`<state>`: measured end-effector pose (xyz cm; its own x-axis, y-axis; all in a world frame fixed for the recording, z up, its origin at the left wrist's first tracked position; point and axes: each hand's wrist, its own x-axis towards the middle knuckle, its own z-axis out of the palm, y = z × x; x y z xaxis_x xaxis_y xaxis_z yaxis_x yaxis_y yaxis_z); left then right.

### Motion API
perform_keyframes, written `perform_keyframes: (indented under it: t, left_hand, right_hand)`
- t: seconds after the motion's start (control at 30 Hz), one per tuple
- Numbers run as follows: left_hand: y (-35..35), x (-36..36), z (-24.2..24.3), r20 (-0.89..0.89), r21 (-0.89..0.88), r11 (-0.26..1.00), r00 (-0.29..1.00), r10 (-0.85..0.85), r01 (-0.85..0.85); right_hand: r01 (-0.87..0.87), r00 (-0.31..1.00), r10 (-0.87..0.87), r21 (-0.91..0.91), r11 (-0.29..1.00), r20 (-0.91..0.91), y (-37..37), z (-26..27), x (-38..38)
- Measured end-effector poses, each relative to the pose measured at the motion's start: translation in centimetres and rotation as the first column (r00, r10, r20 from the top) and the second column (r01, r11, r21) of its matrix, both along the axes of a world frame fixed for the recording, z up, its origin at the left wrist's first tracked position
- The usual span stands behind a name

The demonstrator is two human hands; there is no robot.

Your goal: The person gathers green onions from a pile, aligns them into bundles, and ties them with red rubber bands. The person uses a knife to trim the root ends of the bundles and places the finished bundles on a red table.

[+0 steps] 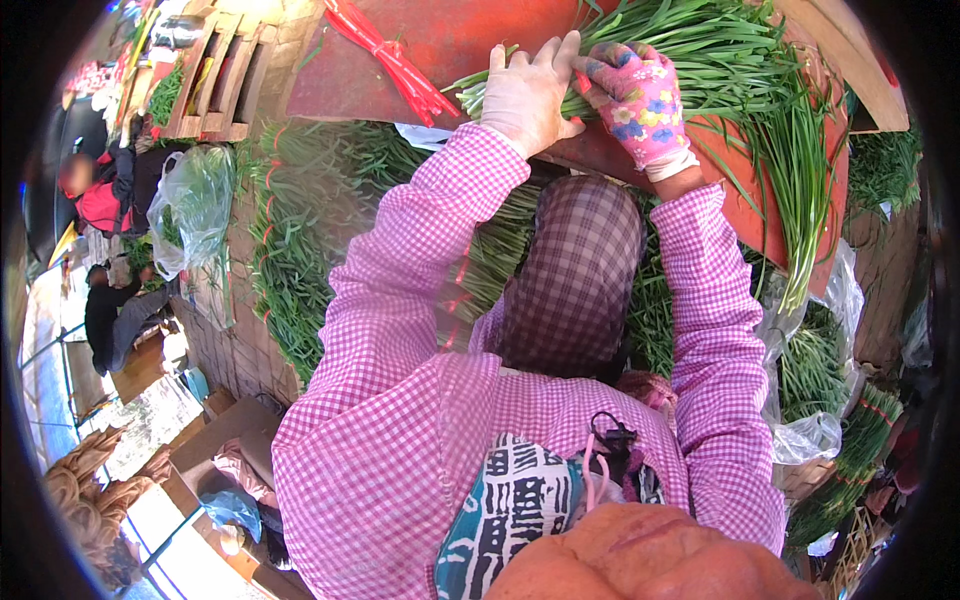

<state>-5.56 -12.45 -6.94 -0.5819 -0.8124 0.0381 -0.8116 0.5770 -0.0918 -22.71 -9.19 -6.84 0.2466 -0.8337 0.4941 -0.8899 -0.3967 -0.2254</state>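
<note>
My left hand (529, 94), in a whitish glove, lies over the pale stem end of a bunch of green leafy stalks, likely Chinese chives (682, 45), and holds it against a red board (457, 37). Its fingers reach across the top of the stems. Close beside it, my right hand (637, 101), in a pink flowered glove, pinches a short red tie strip (582, 81) at the bunch. Most of the strip is hidden by the hands. More loose chives (799, 187) hang over the board's right side. A bundle of red tie strips (386, 56) lies left of my hands.
Tied chive bundles (300, 225) stand below the board on the left. Plastic bags (810, 439) with more chives are at the right. A wooden pallet (217, 75) and a clear bag (191, 202) lie far left, near another person (105, 191). A wooden plank (847, 60) borders the board.
</note>
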Motion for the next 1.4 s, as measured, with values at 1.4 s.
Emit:
perform_keyframes:
  t: [1.4]
  left_hand:
    - [1.6, -0.7, 0.3, -0.067, 0.007, 0.999, 0.997, 0.037, -0.036]
  right_hand:
    - [0.001, 0.883, -0.005, -0.008, 1.000, -0.470, -3.4, 2.0, -5.7]
